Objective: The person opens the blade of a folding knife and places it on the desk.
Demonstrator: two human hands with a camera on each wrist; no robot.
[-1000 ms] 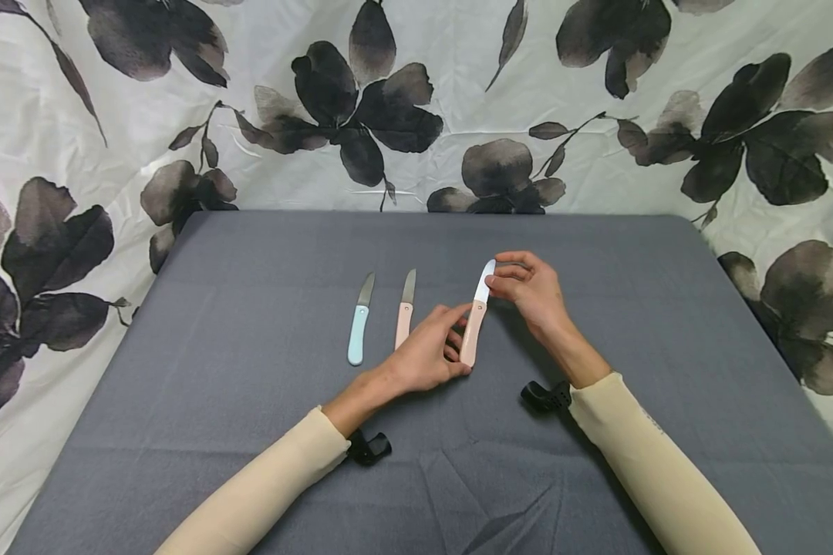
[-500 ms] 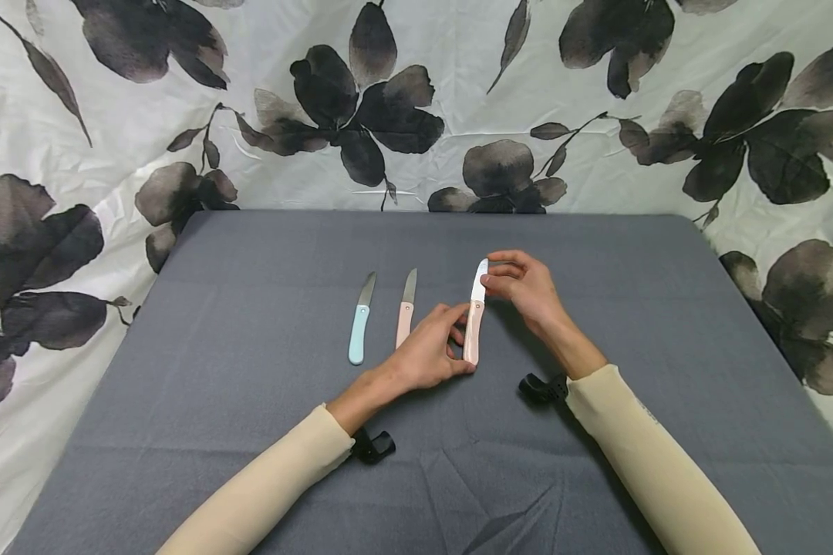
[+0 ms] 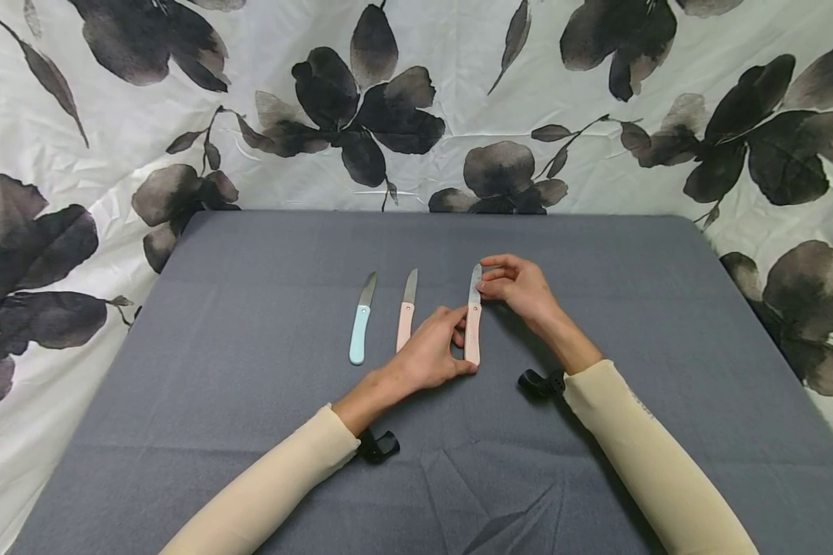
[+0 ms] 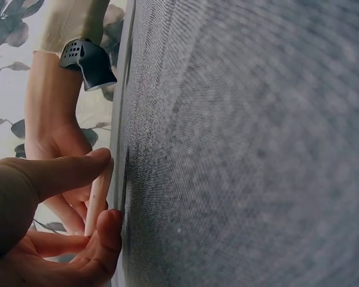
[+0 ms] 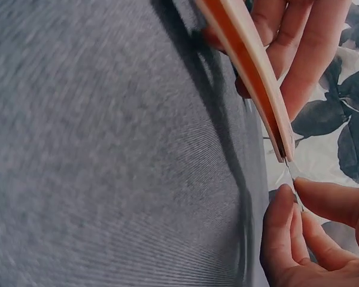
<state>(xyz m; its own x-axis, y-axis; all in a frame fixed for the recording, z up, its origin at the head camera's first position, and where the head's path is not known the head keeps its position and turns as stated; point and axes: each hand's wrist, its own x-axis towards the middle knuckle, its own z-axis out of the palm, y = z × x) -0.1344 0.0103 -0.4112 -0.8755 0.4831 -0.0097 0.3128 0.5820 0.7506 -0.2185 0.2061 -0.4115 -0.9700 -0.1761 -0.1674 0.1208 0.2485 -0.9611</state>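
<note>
A folding knife with a pale pink handle (image 3: pixel 473 337) is held between both hands, its blade unfolded and pointing away. My left hand (image 3: pixel 430 352) grips the handle by its edges, thumb at the butt end. At the other end my right hand (image 3: pixel 524 294) pinches the blade (image 3: pixel 475 282) between thumb and fingers. The right wrist view shows the open slot along the handle (image 5: pixel 254 69), above the cloth. Left of the hands lie a second pink-handled knife (image 3: pixel 406 317), its lower end hidden by the left hand, and a light blue-handled knife (image 3: pixel 359 333), both unfolded.
Grey cloth (image 3: pixel 250 385) covers the table, with creases near the front. Behind it hangs a white sheet with dark flowers (image 3: pixel 361 108). Each wrist wears a black camera mount, such as the one on the right wrist (image 3: pixel 540 385).
Both hands have swung the held knife a little left at the blade end, so it stands straighter. The blade's bright glare has faded to grey. The two lying knives have not moved.
</note>
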